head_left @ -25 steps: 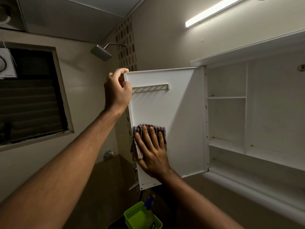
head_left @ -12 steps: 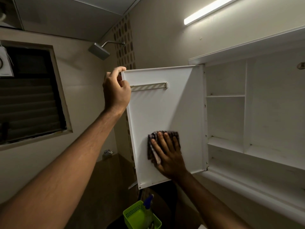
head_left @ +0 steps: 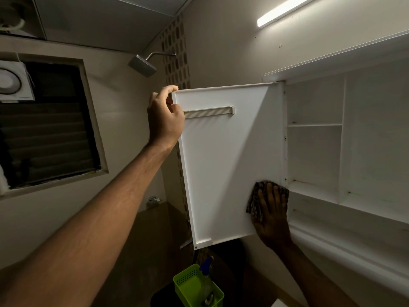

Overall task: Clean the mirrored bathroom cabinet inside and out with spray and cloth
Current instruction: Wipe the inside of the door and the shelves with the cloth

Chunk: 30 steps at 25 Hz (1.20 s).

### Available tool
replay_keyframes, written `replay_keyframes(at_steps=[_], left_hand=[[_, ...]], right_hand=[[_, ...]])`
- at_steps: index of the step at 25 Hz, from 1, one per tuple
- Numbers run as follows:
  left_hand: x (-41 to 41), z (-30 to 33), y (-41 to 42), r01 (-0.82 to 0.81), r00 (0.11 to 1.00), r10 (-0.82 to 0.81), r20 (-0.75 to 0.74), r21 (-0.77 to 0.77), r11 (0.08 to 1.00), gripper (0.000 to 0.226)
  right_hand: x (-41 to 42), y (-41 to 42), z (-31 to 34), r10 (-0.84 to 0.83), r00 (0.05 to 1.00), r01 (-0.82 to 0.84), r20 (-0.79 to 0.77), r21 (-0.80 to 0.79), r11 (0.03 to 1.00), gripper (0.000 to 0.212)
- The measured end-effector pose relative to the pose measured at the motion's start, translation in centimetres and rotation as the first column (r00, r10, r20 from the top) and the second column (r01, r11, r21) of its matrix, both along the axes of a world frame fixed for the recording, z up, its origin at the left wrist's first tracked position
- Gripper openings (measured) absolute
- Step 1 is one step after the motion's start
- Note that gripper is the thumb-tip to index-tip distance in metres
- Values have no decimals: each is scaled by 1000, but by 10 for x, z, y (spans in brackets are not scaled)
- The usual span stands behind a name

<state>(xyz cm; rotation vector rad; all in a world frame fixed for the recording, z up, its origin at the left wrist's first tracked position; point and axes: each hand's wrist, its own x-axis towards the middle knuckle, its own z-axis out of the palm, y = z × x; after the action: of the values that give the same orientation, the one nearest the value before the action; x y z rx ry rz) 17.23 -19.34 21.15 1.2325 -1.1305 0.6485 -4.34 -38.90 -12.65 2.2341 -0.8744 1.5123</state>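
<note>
Wipe pass now at the lower right of the white inner face of the open cabinet door (head_left: 223, 156), hard against the hinge edge, having travelled rightward from the door's lower left over the last second. Right hand (head_left: 271, 214) flat, fingers straight, pressing the dark checked cloth (head_left: 254, 200) onto the panel. Left hand (head_left: 164, 119) unmoved at centre frame, fingers curled over the door's top outer corner, steadying it. Judged: lower band of the inner face nearly covered; upper panel around the small white rail (head_left: 209, 111), white shelved cabinet interior (head_left: 314, 151) at right, and mirror side not yet done. Mirror face turned away, not visible. Blue-topped spray bottle (head_left: 205, 275) in the green perforated plastic basket (head_left: 188, 282) at bottom centre, partly cropped. Cloth largely hidden under the hand; dampness impossible to tell.
</note>
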Motion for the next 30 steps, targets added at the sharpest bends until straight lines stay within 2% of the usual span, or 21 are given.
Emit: replay_keyframes(at_steps=[4, 7, 9, 15, 18, 23, 27, 30], left_hand=[[-2, 2, 3, -3, 1000, 3, 0, 21, 1000, 45], [-5, 4, 3, -9, 1000, 9, -25, 19, 1000, 45], [-5, 4, 2, -16, 999, 16, -30, 14, 1000, 45], [-5, 4, 1, -23, 999, 24, -32, 18, 1000, 46], [-2, 4, 0, -16, 999, 16, -31, 25, 1000, 46], [-2, 3, -5, -18, 999, 18, -47, 4, 1000, 47], [-4, 2, -6, -25, 998, 24, -53, -4, 1000, 48], [-6, 1, -4, -37, 998, 37, -46, 1, 999, 49]], right_hand=[[8, 16, -38, -7, 999, 2, 46, 105, 994, 74], [32, 39, -27, -27, 992, 3, 120, 195, 981, 76], [54, 58, -18, 1, 993, -25, 121, 195, 980, 72], [126, 112, -25, 251, 958, -251, -141, 14, 968, 73], [125, 113, -31, 263, 948, -266, -180, 11, 964, 78], [91, 102, -55, 271, 889, -312, -370, -55, 949, 78], [72, 103, -60, 278, 864, -338, -419, -75, 938, 75], [55, 96, -60, 295, 883, -357, -366, -115, 927, 64]])
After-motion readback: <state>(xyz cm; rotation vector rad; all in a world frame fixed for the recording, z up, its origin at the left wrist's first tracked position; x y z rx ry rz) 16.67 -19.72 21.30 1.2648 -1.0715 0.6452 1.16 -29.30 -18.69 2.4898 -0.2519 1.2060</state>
